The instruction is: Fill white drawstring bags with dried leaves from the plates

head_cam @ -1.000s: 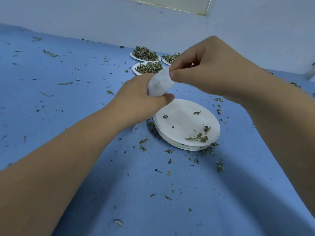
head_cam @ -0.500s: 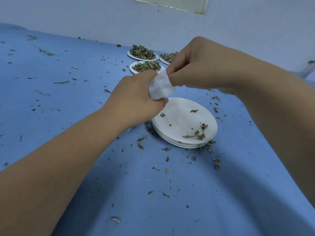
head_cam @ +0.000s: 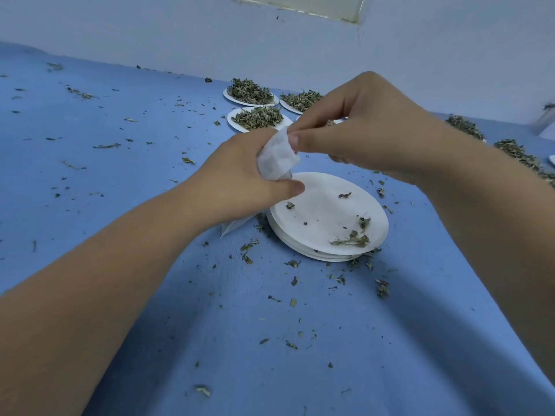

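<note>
The white drawstring bag (head_cam: 276, 157) sits at the centre of the frame, held above the far edge of a stack of plates (head_cam: 318, 202). The left hand (head_cam: 240, 178) has its fingers curled round the bag's middle, with the thumb closed across below. The right hand (head_cam: 360, 130) pinches the bag's upper edge between thumb and forefinger.

The top plate of the stack carries only a few scraps (head_cam: 350, 241), so that portion looks used up. The bag bulges a little, but whether it is full cannot be told, and its cord is hidden. No finished bag is in view. At least 3 heaped plates (head_cam: 232, 121) of dried leaves (head_cam: 250, 91) wait at upper centre, with more leaves (head_cam: 510, 148) at the right edge, so most of the filling seems left to do. Crumbs are scattered across the blue tabletop (head_cam: 420, 340).

The bag's long axis appears to run from lower left to upper right, with the mouth end uppermost at the right fingers. A white corner (head_cam: 232, 228) peeks out under the left hand. It may be the bag's bottom, but that is unclear.
</note>
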### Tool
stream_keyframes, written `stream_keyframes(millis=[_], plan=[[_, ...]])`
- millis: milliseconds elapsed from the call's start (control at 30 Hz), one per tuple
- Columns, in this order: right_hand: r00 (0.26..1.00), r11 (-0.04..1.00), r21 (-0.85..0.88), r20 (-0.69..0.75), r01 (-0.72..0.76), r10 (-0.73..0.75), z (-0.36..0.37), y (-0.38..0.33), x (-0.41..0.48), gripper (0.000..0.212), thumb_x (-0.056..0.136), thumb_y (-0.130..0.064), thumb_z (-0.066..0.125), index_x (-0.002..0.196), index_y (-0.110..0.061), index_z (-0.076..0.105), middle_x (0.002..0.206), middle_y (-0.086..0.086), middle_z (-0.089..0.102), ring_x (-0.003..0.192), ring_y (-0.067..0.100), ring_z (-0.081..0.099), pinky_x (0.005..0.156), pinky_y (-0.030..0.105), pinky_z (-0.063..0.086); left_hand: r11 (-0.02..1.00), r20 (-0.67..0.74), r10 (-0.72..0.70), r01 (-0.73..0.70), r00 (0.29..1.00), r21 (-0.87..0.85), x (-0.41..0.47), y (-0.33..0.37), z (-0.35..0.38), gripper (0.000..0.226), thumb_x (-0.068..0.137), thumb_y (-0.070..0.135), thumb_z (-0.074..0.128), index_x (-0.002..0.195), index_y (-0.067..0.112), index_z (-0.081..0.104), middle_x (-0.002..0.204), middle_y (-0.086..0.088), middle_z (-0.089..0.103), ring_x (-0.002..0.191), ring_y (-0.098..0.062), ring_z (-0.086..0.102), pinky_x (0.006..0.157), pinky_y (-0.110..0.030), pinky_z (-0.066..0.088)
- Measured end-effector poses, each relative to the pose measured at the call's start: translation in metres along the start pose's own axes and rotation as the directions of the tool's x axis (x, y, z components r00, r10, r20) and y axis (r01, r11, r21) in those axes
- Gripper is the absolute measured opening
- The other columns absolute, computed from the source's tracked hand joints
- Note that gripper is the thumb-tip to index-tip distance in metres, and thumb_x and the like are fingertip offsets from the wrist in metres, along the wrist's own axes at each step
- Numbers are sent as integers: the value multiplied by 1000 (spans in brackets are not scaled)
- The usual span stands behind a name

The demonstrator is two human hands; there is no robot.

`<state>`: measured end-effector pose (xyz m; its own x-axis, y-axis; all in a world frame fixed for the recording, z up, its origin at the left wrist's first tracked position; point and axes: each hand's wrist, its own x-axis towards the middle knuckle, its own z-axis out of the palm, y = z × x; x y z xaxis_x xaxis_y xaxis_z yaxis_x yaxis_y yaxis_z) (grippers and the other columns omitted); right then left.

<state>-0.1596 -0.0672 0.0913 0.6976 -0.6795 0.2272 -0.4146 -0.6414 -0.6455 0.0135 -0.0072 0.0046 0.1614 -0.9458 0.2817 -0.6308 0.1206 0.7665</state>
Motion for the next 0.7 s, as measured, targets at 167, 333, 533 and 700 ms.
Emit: stream_keyframes(millis=[167, 333, 533, 700], plan=[[1000, 992, -130, -3, -9, 9, 3, 1, -1, 10, 84, -28, 75, 77, -30, 81, 80, 9, 75, 50, 14, 45, 41, 19, 38, 984, 43, 51, -42, 998, -174, -5, 8, -3, 36, 74, 34, 87, 104, 26, 69, 101, 6, 71, 91, -8, 64, 71, -16, 49], [976, 965, -252, 183, -72, 120, -2, -4, -3, 12, 86, -26, 73, 77, -31, 79, 57, -9, 62, 47, 8, 45, 45, 18, 39, 985, 45, 74, -66, 996, -157, -6, 7, -5, 39, 71, 35, 87, 106, 34, 69, 101, 14, 69, 92, 2, 61, 67, -9, 45], [993, 994, 15, 43, -113, 112, -3, -8, -2, 7, 81, -21, 77, 79, -16, 81, 55, -4, 61, 45, 12, 44, 43, 25, 33, 994, 80, 98, -94, 992, -48, -6, 7, -2, 44, 68, 42, 88, 100, 43, 58, 89, 41, 59, 81, 22, 53, 60, 2, 35], [998, 995, -86, 27, -58, 61, 1, -10, -6, 10, 83, -26, 76, 75, -29, 81, 61, -4, 69, 49, 10, 48, 46, 23, 40, 992, 77, 114, -110, 990, -61, -6, 8, -2, 45, 67, 38, 89, 102, 40, 61, 93, 38, 59, 83, 18, 55, 61, 2, 37]])
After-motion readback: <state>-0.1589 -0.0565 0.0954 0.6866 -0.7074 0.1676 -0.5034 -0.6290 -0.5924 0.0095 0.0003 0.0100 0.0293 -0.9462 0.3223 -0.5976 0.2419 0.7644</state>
